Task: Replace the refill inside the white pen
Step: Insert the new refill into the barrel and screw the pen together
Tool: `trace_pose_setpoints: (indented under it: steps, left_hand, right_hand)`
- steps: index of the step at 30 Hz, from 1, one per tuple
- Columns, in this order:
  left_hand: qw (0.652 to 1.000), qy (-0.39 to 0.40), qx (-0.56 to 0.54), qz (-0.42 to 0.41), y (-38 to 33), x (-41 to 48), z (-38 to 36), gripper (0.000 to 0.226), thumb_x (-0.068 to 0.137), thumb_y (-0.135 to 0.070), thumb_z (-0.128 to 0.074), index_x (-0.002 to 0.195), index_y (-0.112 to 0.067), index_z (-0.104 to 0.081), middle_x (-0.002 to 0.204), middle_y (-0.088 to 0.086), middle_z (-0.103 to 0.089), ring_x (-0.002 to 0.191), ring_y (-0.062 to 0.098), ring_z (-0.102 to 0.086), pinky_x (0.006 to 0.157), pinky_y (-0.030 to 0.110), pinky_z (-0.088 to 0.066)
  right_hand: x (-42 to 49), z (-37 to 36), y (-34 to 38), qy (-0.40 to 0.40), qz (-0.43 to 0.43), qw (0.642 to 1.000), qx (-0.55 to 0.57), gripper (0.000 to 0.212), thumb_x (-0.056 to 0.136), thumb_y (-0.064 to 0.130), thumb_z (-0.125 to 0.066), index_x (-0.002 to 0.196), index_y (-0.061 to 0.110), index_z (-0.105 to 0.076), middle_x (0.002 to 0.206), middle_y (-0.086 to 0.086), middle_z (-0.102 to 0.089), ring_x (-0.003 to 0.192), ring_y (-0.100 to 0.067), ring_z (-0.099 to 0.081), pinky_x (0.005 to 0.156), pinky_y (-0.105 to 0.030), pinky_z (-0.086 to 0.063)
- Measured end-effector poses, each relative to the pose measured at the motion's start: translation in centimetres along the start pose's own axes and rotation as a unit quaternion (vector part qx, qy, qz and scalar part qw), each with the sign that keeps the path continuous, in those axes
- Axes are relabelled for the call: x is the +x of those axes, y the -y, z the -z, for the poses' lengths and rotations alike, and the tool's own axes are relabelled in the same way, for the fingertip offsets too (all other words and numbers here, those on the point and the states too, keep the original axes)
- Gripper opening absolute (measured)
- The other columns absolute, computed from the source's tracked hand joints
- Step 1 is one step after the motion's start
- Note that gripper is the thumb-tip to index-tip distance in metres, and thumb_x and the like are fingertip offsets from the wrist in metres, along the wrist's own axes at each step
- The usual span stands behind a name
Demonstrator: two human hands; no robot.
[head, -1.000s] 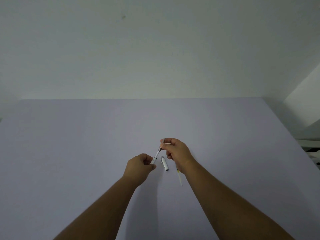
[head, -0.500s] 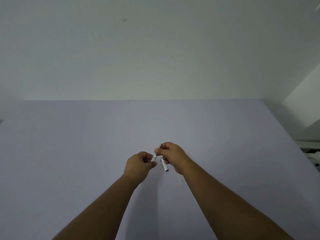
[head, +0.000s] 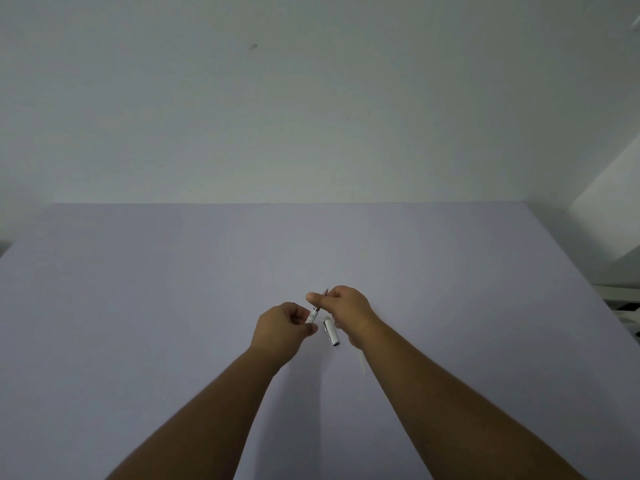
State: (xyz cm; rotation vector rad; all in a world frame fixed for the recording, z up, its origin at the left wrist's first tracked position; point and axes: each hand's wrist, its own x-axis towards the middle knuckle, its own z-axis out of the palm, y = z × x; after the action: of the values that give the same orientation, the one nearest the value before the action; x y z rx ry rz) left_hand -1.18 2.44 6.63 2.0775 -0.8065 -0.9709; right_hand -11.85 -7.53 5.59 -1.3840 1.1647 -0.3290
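Observation:
My left hand [head: 282, 325] grips the white pen barrel [head: 312, 316] by its lower end. My right hand [head: 343, 306] pinches the pen's silver tip section [head: 325, 292], which joins the barrel in one slanted line; the tip pokes out above my fingers. The white pen cap [head: 331, 331] with a silver clip lies on the table just below my right hand. A thin pale refill [head: 362, 362] lies on the table, partly hidden under my right wrist.
The work surface is a wide pale lilac table [head: 173, 306] against a white wall. White furniture [head: 623, 299] stands off the table's right edge.
My right hand came down and left toward my left hand, so the exposed length of pen between them got shorter. The cap and the refill stayed on the table.

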Motion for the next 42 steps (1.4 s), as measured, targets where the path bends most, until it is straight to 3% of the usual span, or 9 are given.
trace_pose_setpoints:
  steps: [6, 10, 14, 18, 23, 27, 31, 36, 42]
  left_hand:
    - [1.0, -0.004, -0.002, 0.004, 0.03, 0.11, -0.01, 0.012, 0.075, -0.018, -0.075, 0.08, -0.022, -0.066, 0.074, -0.007, -0.064, 0.065, 0.007, -0.057, 0.055, 0.022, -0.045]
    - [1.0, -0.001, 0.012, 0.0, -0.12, -0.07, -0.34, 0.011, 0.076, -0.019, -0.075, 0.079, -0.023, -0.065, 0.073, -0.006, -0.063, 0.064, 0.009, -0.056, 0.056, 0.023, -0.046]
    - [1.0, -0.009, 0.015, 0.001, -0.16, 0.13, -0.01, 0.012, 0.075, -0.019, -0.076, 0.08, -0.022, -0.065, 0.072, -0.006, -0.063, 0.064, 0.009, -0.057, 0.057, 0.025, -0.048]
    - [1.0, -0.001, 0.024, -0.006, -0.49, 0.01, -0.28, 0.011, 0.076, -0.019, -0.075, 0.079, -0.022, -0.065, 0.073, -0.006, -0.063, 0.065, 0.01, -0.057, 0.058, 0.024, -0.048]
    - [1.0, -0.009, 0.02, 0.0, -0.62, 0.24, -0.1, 0.015, 0.074, -0.019, -0.076, 0.074, -0.026, -0.063, 0.072, -0.007, -0.064, 0.064, 0.008, -0.058, 0.056, 0.023, -0.048]
    - [1.0, -0.001, 0.024, 0.002, -0.58, 0.09, -0.48, 0.017, 0.074, -0.02, -0.076, 0.071, -0.028, -0.062, 0.072, -0.007, -0.064, 0.064, 0.009, -0.058, 0.055, 0.023, -0.047]
    - [1.0, -0.009, 0.02, 0.008, -0.43, 0.32, -0.36, 0.015, 0.074, -0.019, -0.077, 0.073, -0.025, -0.063, 0.072, -0.007, -0.064, 0.065, 0.01, -0.058, 0.059, 0.026, -0.05]
    - [1.0, -0.001, 0.03, 0.007, -0.22, 0.31, -0.59, 0.016, 0.074, -0.02, -0.076, 0.072, -0.026, -0.062, 0.073, -0.006, -0.064, 0.065, 0.01, -0.058, 0.056, 0.024, -0.048]
    - [0.999, -0.003, 0.036, 0.009, -0.25, 0.63, -0.58, 0.014, 0.075, -0.02, -0.076, 0.074, -0.024, -0.062, 0.07, -0.007, -0.062, 0.062, 0.01, -0.056, 0.055, 0.025, -0.047]
  right_hand:
    - [-0.06, 0.39, -0.3, 0.06, 0.019, 0.997, 0.047, 0.01, 0.082, 0.035, -0.067, 0.078, 0.026, -0.068, 0.083, 0.005, -0.065, 0.072, -0.011, -0.053, 0.067, -0.027, -0.046]
    - [0.08, 0.06, -0.21, 0.024, -0.006, 1.0, -0.015, 0.033, 0.072, 0.049, -0.072, 0.063, 0.023, -0.055, 0.067, 0.005, -0.055, 0.064, -0.012, -0.051, 0.063, -0.028, -0.043]
    - [0.1, 0.42, -0.37, 0.059, 0.014, 0.997, 0.054, 0.009, 0.081, 0.035, -0.068, 0.078, 0.026, -0.069, 0.081, 0.008, -0.065, 0.074, -0.012, -0.054, 0.068, -0.027, -0.045]
    - [0.14, 0.16, -0.02, 0.007, -0.019, 1.0, -0.012, 0.035, 0.072, 0.051, -0.072, 0.072, 0.019, -0.059, 0.072, 0.004, -0.059, 0.064, -0.012, -0.051, 0.059, -0.026, -0.042]
    - [0.19, 0.71, 0.13, 0.052, 0.004, 0.996, 0.077, 0.007, 0.081, 0.03, -0.069, 0.078, 0.024, -0.069, 0.08, 0.006, -0.063, 0.067, -0.011, -0.048, 0.062, -0.024, -0.041]
    - [0.14, 0.44, 0.31, 0.011, -0.031, 0.999, -0.014, 0.035, 0.074, 0.052, -0.071, 0.07, 0.019, -0.059, 0.07, 0.005, -0.056, 0.06, -0.01, -0.047, 0.059, -0.025, -0.04]
    - [0.14, 0.71, -0.08, 0.068, -0.011, 0.996, 0.06, 0.012, 0.081, 0.035, -0.069, 0.082, 0.022, -0.07, 0.084, 0.004, -0.064, 0.071, -0.012, -0.05, 0.068, -0.027, -0.043]
    - [0.21, 0.37, 0.15, 0.022, -0.041, 0.998, -0.033, 0.034, 0.073, 0.053, -0.071, 0.069, 0.021, -0.059, 0.069, 0.006, -0.058, 0.061, -0.01, -0.049, 0.058, -0.024, -0.04]
    - [0.38, 0.59, 0.0, 0.037, -0.025, 0.999, -0.012, 0.023, 0.078, 0.044, -0.07, 0.07, 0.023, -0.063, 0.071, 0.007, -0.061, 0.065, -0.01, -0.05, 0.06, -0.024, -0.04]
